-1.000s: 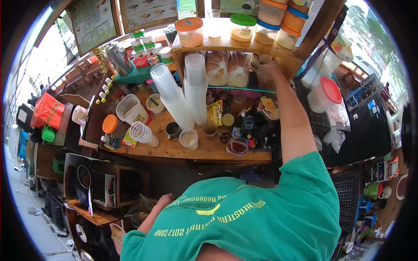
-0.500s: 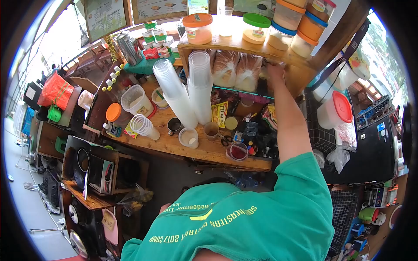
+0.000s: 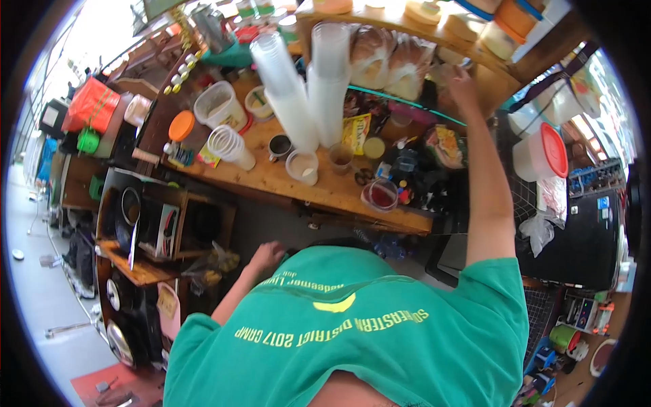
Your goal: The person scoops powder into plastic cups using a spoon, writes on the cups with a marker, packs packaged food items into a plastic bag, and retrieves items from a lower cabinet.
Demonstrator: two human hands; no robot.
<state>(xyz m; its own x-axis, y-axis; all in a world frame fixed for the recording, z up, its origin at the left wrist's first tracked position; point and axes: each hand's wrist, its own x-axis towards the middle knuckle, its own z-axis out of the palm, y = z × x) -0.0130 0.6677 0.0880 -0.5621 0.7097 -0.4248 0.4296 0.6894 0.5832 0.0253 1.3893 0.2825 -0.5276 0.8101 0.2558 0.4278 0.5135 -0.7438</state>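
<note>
My right hand [image 3: 462, 84] reaches into the shelf opening at the upper right, its fingers bent around something pale and translucent that is too blurred to name. To its left on that shelf lie bread loaves [image 3: 407, 66] in clear plastic bags. Below my forearm is a colourful food packet [image 3: 445, 145]. My left hand [image 3: 268, 255] hangs low beside my green shirt [image 3: 352, 332], away from the counter. Its fingers are too small and blurred to tell their state, and I see nothing held there.
Two tall stacks of clear plastic cups [image 3: 331, 88] stand on the wooden counter [image 3: 264, 175]. Scissors [image 3: 364, 178], a dark mug [image 3: 279, 146] and a tub of red contents [image 3: 380, 195] sit near its front edge. At right stands a red-lidded container [image 3: 540, 152].
My view has tilted down and shifted, so the counter appears higher. My left hand has come into fuller view beside my body. My right hand remains at the shelf opening.
</note>
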